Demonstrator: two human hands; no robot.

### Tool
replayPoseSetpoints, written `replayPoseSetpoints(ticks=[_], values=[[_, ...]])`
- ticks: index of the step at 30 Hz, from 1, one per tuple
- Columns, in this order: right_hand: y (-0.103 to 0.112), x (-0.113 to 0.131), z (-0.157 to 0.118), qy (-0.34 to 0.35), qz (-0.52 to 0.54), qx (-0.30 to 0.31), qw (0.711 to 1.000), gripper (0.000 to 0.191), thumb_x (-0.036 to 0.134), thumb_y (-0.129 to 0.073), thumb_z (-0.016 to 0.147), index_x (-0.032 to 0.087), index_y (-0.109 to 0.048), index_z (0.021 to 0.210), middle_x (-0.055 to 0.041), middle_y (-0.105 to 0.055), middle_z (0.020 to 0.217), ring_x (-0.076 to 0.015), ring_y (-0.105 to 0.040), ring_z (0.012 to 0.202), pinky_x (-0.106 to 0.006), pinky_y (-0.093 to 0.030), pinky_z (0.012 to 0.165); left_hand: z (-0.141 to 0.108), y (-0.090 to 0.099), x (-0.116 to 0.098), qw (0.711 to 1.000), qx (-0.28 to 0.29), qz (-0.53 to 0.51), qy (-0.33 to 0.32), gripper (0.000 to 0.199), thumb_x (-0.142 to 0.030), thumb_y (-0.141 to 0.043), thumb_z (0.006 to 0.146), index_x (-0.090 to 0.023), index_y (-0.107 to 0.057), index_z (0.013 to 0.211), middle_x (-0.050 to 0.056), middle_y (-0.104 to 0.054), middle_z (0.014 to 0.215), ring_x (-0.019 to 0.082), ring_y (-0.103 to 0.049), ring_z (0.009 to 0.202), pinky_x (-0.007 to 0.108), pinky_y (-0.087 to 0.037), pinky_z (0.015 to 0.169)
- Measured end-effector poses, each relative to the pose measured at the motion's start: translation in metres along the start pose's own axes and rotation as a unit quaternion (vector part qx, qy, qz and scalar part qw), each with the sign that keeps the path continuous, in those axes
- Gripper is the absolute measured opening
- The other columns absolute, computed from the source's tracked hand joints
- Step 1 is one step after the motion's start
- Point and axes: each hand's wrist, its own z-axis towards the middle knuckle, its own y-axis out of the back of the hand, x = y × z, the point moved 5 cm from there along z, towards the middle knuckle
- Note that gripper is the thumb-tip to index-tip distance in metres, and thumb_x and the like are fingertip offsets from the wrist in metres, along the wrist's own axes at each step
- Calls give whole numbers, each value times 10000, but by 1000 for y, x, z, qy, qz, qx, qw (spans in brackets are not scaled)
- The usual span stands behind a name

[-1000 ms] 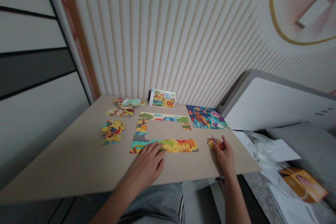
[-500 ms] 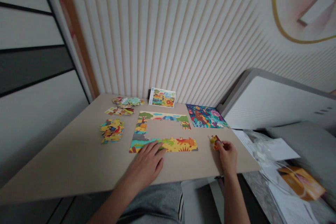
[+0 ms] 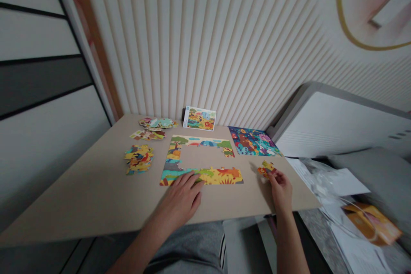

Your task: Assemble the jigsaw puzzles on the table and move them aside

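A partly joined jigsaw puzzle [image 3: 221, 175] lies on the table, its border forming a frame with a gap on the right side and a bare middle. My left hand [image 3: 183, 195] rests flat on the puzzle's lower edge, fingers stretched out. To the right of the puzzle, my right hand [image 3: 281, 188] pinches a yellow and red puzzle piece [image 3: 266, 169] just above the table; whether it is one piece or two joined, I cannot tell. Left of the frame sits a pile of loose puzzle pieces [image 3: 138, 159].
Further stacks of puzzle pieces [image 3: 157, 124] lie at the back left. A picture card [image 3: 199, 118] leans near the ribbed wall. A dark blue finished puzzle [image 3: 252, 141] lies at the back right. Beyond the table's right edge are papers, cables and an orange box [image 3: 372, 223].
The piece in my right hand has been turned, its yellow part now at the top and the red at the left. My left hand stays in place on the puzzle.
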Motion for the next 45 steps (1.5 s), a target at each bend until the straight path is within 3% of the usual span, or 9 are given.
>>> replayPoseSetpoints(ticks=[4,8,13,17,20,25,34,45], values=[[-10,1,1,-38,26,88,995,605,557,-814,697,164,-659,1130,-67,-756,827,-213,-681,725,-285,-481,622,0,1,-1,1000,6,7,3,337,-226,-503,961,-262,-613,1278,74,-592,1371,271,-470,1342,487,-386,1143],[-26,15,4,-65,18,171,983,532,563,-797,721,144,-725,1041,-98,-767,916,-221,-676,789,-303,-490,682,1,3,-1,1000,8,7,3,332,-226,-502,964,-259,-611,1275,74,-592,1375,271,-469,1343,488,-384,1145],[-74,40,5,-20,-14,264,964,479,620,-724,773,148,-749,854,-60,-727,795,-186,-614,694,-285,-447,628,0,2,-1,1000,6,3,0,317,-227,-504,963,-254,-616,1258,79,-594,1373,268,-465,1351,490,-379,1149],[-114,42,6,24,-36,320,946,477,634,-676,797,159,-713,777,-47,-705,763,-176,-592,675,-279,-441,628,0,3,-1,1000,6,3,6,322,-223,-505,963,-259,-609,1266,77,-595,1371,267,-465,1352,487,-377,1151],[-125,33,6,59,-110,312,942,485,631,-634,822,154,-712,785,-54,-705,746,-192,-598,679,-284,-440,624,0,4,-2,1000,6,-1,9,302,-224,-509,961,-264,-619,1240,68,-598,1367,265,-472,1344,484,-374,1155],[-125,22,1,88,-196,300,929,436,568,-568,883,161,-722,914,-86,-751,846,-224,-651,735,-302,-461,655,2,3,-1,1000,9,-8,15,276,-223,-510,959,-252,-630,1206,71,-600,1361,266,-471,1344,488,-375,1152],[-127,25,-1,117,-248,294,916,340,460,-567,914,201,-760,1021,-103,-780,1004,-259,-717,893,-337,-516,789,2,3,-1,1000,15,-3,14,291,-226,-510,962,-252,-623,1229,76,-596,1367,269,-475,1340,492,-377,1151],[-127,19,2,106,-229,297,921,325,424,-577,917,198,-766,1054,-95,-782,1044,-256,-723,920,-335,-530,811,3,3,-2,1000,12,-1,9,302,-222,-509,960,-256,-623,1237,72,-598,1365,269,-476,1339,488,-383,1148]])
